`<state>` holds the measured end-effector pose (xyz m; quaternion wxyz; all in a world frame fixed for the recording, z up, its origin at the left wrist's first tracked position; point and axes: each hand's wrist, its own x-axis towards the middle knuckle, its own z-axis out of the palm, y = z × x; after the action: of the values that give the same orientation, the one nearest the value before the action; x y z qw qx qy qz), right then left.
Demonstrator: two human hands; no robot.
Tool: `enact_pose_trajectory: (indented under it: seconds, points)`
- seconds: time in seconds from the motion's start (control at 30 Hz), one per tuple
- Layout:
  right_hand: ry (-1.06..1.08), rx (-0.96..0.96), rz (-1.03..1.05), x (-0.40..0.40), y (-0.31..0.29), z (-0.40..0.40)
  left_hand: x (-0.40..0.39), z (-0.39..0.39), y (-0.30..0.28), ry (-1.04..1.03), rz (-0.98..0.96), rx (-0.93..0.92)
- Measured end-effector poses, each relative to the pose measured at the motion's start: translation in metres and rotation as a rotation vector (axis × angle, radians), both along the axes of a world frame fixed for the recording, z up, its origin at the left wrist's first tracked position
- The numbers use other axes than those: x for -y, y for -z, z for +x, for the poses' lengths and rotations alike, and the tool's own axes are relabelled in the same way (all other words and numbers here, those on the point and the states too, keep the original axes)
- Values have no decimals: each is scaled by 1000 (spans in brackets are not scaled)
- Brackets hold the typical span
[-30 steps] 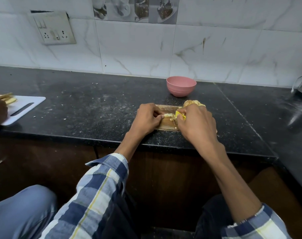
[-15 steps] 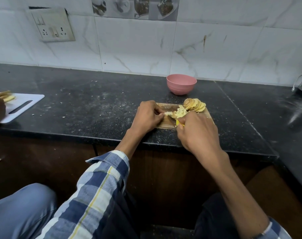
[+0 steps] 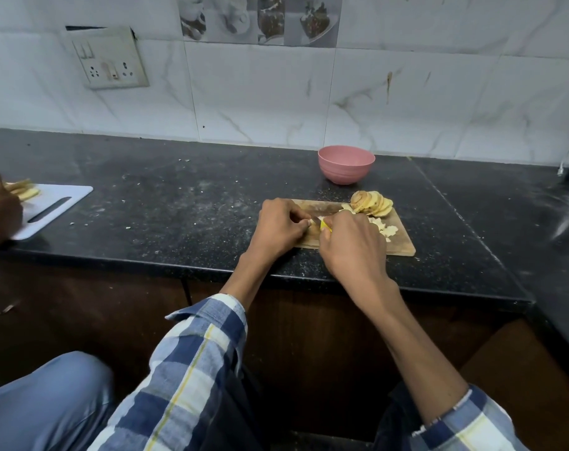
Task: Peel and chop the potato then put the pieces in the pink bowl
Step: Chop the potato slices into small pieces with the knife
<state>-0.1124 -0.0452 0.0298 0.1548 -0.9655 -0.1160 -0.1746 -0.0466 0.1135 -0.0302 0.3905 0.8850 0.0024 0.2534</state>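
The pale potato piece lies on the wooden chopping board, pinched by the left hand. The right hand grips a yellow-handled knife. Curled fingertips behind the blade keep cuts safe. The pink bowl waits on the black bench.

Both hands work close together, knuckles up.
The left hand is curled, fingertips tucked down; just beside its fingertips, the right hand is fisted, forearm stretched back.
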Motion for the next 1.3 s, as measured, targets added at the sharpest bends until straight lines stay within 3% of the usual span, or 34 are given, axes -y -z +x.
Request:
enact_pose_trajectory:
  seconds: [0.37,0.63,0.8,0.9,1.1,1.3]
  points:
    - [-1,-26,-19,25,-7,-15,3,-1,-3,-11,34,32]
    - [-91,128,472,59,7,50,4,-5,-5,0,111,61]
    - [63,217,671,78,28,104,3,-5,-4,48,67,68]
    - [158,277,692,87,36,122,10,0,-10,79,-26,33]
    - [170,212,680,92,48,130,39,24,-25,176,-171,-249]
    - [155,185,694,91,55,142,57,44,-23,116,-213,-273]
